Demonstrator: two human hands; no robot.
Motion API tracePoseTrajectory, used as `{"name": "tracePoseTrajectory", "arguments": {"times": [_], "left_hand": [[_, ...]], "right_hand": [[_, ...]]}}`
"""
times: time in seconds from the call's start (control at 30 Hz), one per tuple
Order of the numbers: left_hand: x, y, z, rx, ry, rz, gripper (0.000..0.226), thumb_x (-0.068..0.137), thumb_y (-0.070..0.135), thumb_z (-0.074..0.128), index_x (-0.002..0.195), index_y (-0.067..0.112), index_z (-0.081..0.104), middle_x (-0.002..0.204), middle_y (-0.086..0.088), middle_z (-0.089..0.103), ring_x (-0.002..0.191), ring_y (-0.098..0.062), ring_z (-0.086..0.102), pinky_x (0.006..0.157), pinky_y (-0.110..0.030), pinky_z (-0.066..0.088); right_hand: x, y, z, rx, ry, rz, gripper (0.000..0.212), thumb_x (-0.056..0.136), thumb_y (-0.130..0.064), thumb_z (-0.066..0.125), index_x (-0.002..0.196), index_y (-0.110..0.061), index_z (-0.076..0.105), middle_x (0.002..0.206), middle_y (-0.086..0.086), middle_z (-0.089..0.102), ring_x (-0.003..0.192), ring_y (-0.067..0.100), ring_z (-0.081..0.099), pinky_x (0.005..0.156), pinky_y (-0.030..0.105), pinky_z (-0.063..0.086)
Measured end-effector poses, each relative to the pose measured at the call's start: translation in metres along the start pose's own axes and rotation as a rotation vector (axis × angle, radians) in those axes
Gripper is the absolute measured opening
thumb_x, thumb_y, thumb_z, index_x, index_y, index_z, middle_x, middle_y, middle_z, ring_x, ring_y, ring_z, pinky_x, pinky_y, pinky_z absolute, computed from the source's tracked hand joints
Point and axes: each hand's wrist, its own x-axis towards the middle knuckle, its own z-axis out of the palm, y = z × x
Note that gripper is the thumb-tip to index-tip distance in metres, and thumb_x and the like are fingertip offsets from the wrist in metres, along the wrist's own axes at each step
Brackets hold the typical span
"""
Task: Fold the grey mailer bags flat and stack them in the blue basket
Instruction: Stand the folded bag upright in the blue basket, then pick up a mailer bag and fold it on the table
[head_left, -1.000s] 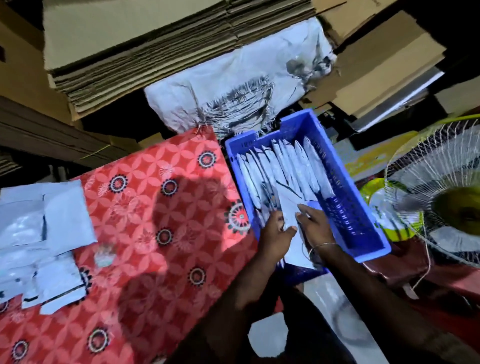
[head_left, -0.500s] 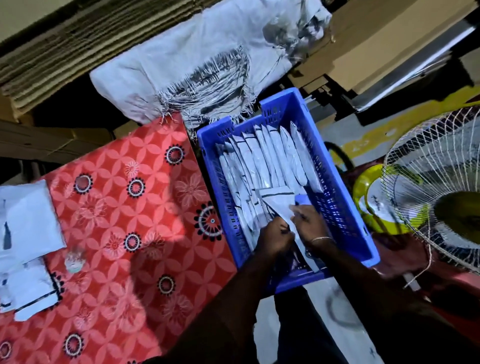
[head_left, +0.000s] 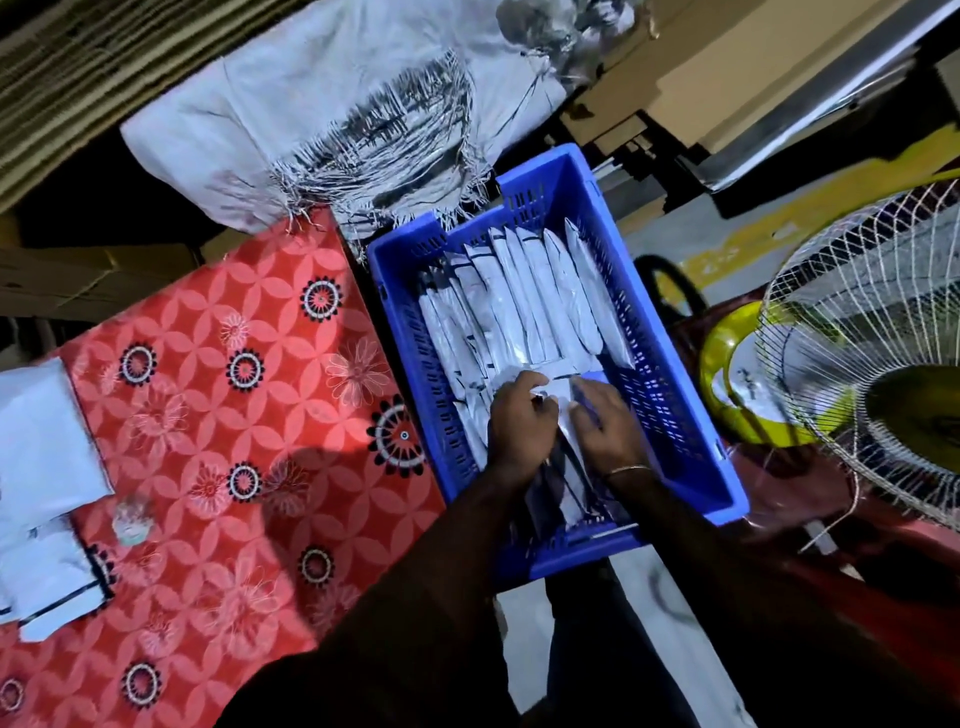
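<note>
Lower now, the folded bag (head_left: 558, 387) sits among the upright row inside the basket (head_left: 670, 364). Left hand (head_left: 522, 421) and right hand (head_left: 602, 423) pinch its edges, likely to wedge it upright. Unfolded bags (head_left: 41, 436) wait far left.

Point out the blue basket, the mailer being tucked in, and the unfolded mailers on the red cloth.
blue basket (head_left: 670, 332): head view, right slotted wall.
tucked mailer (head_left: 558, 387): head view, top edge between both hands.
unfolded mailers (head_left: 41, 436): head view, face of the upper sheet.
</note>
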Motion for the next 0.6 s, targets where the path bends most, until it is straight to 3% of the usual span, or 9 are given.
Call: {"name": "tracePoseTrajectory", "arguments": {"times": [0.1,0.2,0.3,0.43,0.5,0.57,0.6], "left_hand": [[0.000,-0.004,0.004,0.027,-0.060,-0.067,0.030,0.094,0.022,0.065,0.123,0.015,0.066,0.121,-0.008,0.066,0.109,-0.023,0.064,0.097,-0.035,0.050],[0.001,-0.005,0.009,0.055,-0.129,-0.070,0.038,0.095,0.018,0.063,0.132,0.010,0.063,0.133,-0.009,0.062,0.123,-0.025,0.059,0.107,-0.036,0.045],[0.007,-0.001,0.013,0.081,-0.210,-0.055,0.044,0.095,0.018,0.064,0.137,0.006,0.060,0.140,-0.013,0.057,0.128,-0.026,0.056,0.110,-0.034,0.043],[0.023,0.003,0.015,0.155,-0.263,-0.068,0.048,0.094,0.022,0.063,0.139,0.007,0.059,0.139,-0.018,0.054,0.124,-0.029,0.059,0.106,-0.033,0.045],[0.029,0.003,0.016,0.200,-0.277,-0.079,0.048,0.091,0.030,0.058,0.133,0.007,0.064,0.131,-0.020,0.059,0.116,-0.032,0.062,0.097,-0.034,0.050],[0.033,0.002,0.017,0.206,-0.262,-0.084,0.037,0.084,0.033,0.054,0.102,0.005,0.071,0.098,-0.017,0.067,0.091,-0.031,0.067,0.077,-0.033,0.051],[0.034,0.001,0.018,0.199,-0.251,-0.094,0.026,0.084,0.031,0.055,0.082,0.007,0.065,0.079,-0.011,0.063,0.076,-0.029,0.063,0.067,-0.033,0.046]], "right_hand": [[0.004,0.001,0.009,0.020,-0.125,0.087,0.062,0.092,-0.042,0.041,0.144,-0.011,0.053,0.150,0.015,0.048,0.139,0.027,0.044,0.115,0.025,0.027],[0.011,0.016,0.021,-0.052,-0.182,0.210,0.063,0.094,-0.045,0.036,0.151,-0.021,0.045,0.159,0.006,0.040,0.144,0.029,0.039,0.120,0.044,0.028],[0.016,0.022,0.026,-0.168,-0.201,0.277,0.051,0.106,-0.042,0.034,0.156,-0.031,0.035,0.161,-0.001,0.034,0.143,0.032,0.037,0.116,0.051,0.030],[0.024,0.026,0.029,-0.238,-0.193,0.345,0.054,0.105,-0.046,0.022,0.157,-0.035,0.027,0.160,-0.002,0.030,0.140,0.033,0.033,0.108,0.047,0.031],[0.029,0.030,0.031,-0.205,-0.172,0.367,0.056,0.100,-0.047,0.024,0.154,-0.034,0.033,0.154,0.002,0.036,0.137,0.031,0.036,0.104,0.043,0.033],[0.032,0.029,0.028,-0.092,-0.126,0.431,0.051,0.102,-0.043,0.036,0.147,-0.022,0.047,0.148,0.009,0.046,0.134,0.033,0.043,0.109,0.041,0.036],[0.031,0.028,0.023,-0.043,-0.103,0.436,0.053,0.101,-0.044,0.038,0.145,-0.016,0.050,0.147,0.013,0.049,0.133,0.033,0.045,0.111,0.039,0.035]]}}
